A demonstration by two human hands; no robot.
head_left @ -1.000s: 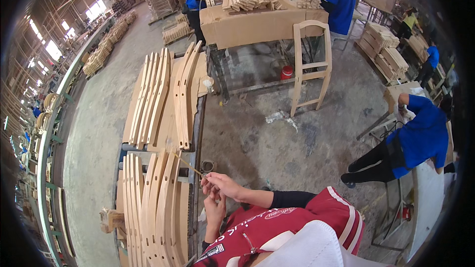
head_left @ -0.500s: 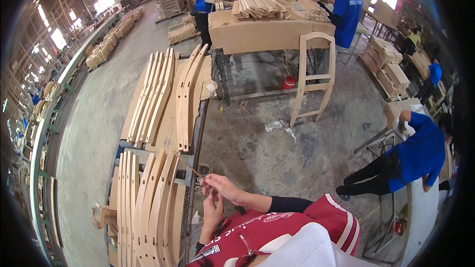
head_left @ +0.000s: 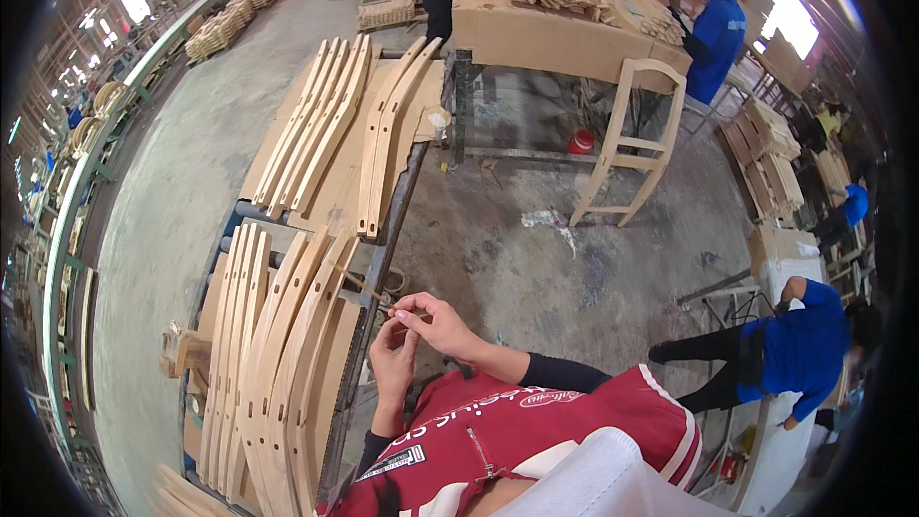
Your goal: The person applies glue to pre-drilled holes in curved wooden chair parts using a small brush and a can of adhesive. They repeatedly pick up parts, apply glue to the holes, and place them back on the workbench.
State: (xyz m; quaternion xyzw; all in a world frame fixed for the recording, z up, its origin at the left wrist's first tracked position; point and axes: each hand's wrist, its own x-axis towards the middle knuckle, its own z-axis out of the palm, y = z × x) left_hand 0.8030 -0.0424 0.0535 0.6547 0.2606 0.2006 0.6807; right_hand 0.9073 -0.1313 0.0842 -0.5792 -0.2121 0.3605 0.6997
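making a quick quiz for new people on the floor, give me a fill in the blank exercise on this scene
1. From the left hand and right hand, a thin stick juts toward the person's ____.
2. Curved wooden pieces lie on brown sheets of ____.
3. The small container beside the wooden frame is coloured ____.
4. The co-worker at lower right wears a ____ shirt.

Missing words: left; cardboard; red; blue.

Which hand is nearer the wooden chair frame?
Right. In view, the right hand is lower-left of the wooden chair frame; the left hand is further lower-left.
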